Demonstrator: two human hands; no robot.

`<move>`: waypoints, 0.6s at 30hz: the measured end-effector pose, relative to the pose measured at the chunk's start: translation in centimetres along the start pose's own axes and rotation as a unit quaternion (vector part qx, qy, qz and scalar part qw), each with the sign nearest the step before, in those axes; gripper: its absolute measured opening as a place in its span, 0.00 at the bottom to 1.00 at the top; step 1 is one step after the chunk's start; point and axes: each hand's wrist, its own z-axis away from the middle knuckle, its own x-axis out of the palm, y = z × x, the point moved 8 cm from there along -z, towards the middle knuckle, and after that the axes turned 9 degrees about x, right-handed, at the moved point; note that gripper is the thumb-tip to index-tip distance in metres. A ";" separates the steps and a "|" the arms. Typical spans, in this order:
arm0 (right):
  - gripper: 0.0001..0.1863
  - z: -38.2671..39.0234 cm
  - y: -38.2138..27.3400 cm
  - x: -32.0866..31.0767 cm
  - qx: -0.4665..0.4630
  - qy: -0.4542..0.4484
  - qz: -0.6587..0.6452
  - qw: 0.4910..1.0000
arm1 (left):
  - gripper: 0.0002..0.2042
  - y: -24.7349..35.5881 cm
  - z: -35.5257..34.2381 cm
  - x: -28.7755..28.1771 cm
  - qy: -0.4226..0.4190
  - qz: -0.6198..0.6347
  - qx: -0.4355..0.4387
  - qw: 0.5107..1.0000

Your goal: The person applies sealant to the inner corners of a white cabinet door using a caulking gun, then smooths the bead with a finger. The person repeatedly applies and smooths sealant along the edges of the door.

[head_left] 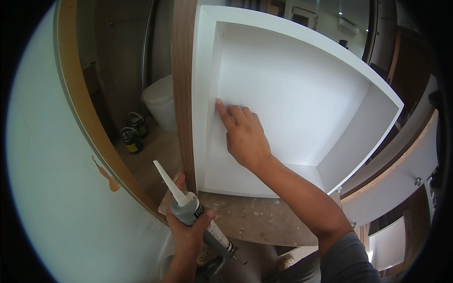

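A white open-fronted cabinet box (pixel 292 89) stands in front of me. My right hand (pixel 246 134) reaches into it with nothing held. Its index fingertip touches the inner corner seam along the box's left side, while the other fingers are bent and slightly apart. Low and left of the box, my left hand (pixel 186 236) is closed around a caulking gun (pixel 225 254) loaded with a grey and white sealant tube (pixel 190 210). The tube's long white nozzle (pixel 167 180) points up and to the left, apart from the box.
Under the box is a worn, stained board (pixel 259 219). A brown wooden post (pixel 184 94) runs along its left side. Through a doorway stand a white toilet (pixel 160 101) and two dark buckets (pixel 132 140). A pale wall (pixel 52 155) fills the far left; white panels (pixel 387 200) stand right.
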 end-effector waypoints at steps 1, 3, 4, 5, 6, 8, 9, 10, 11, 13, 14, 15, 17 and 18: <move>0.43 0.4 0.1 0.4 0.006 -0.004 -0.001 1.000 | 0.49 0.1 0.0 0.0 0.001 0.000 0.004 1.000; 0.44 1.1 -0.1 1.0 0.004 -0.005 0.005 1.000 | 0.49 0.3 0.1 0.1 0.002 -0.003 0.009 1.000; 0.45 1.5 -0.1 1.4 0.006 -0.010 0.010 1.000 | 0.49 0.3 0.2 0.1 0.003 -0.005 0.008 1.000; 0.45 1.8 -0.2 1.6 0.006 -0.009 0.017 1.000 | 0.49 0.4 0.2 0.1 0.002 0.000 0.007 1.000; 0.45 2.1 -0.2 1.9 0.007 -0.012 0.024 1.000 | 0.49 0.4 0.2 0.1 0.002 0.004 0.005 1.000; 0.46 2.7 -0.2 2.4 0.011 -0.015 0.028 0.999 | 0.50 0.3 0.3 0.2 0.002 0.020 0.001 1.000; 0.46 3.0 -0.3 2.6 0.013 -0.015 0.025 0.999 | 0.50 0.3 0.3 0.2 0.002 0.025 0.000 1.000; 0.47 3.2 -0.3 2.7 0.014 -0.011 0.022 1.000 | 0.50 0.2 0.3 0.1 0.003 0.025 -0.001 1.000; 0.47 3.5 -0.3 3.0 0.018 -0.021 0.024 0.999 | 0.50 0.2 0.3 0.2 0.002 0.028 -0.002 1.000; 0.47 3.9 -0.4 3.4 0.023 -0.033 0.029 0.999 | 0.50 0.2 0.4 0.2 0.005 0.025 0.002 1.000; 0.47 4.0 -0.5 3.4 0.028 -0.036 0.023 0.999 | 0.50 0.2 0.4 0.1 0.006 0.025 0.003 1.000; 0.47 4.1 -0.5 3.2 0.034 -0.037 0.018 0.999 | 0.50 0.2 0.5 0.1 0.005 0.024 0.006 1.000; 0.46 4.0 -0.5 2.7 0.042 -0.046 0.008 0.998 | 0.50 0.4 0.4 0.2 0.001 0.028 0.012 1.000; 0.46 3.9 -0.4 2.2 0.045 -0.055 0.004 0.997 | 0.50 0.5 0.4 0.3 -0.001 0.024 0.015 1.000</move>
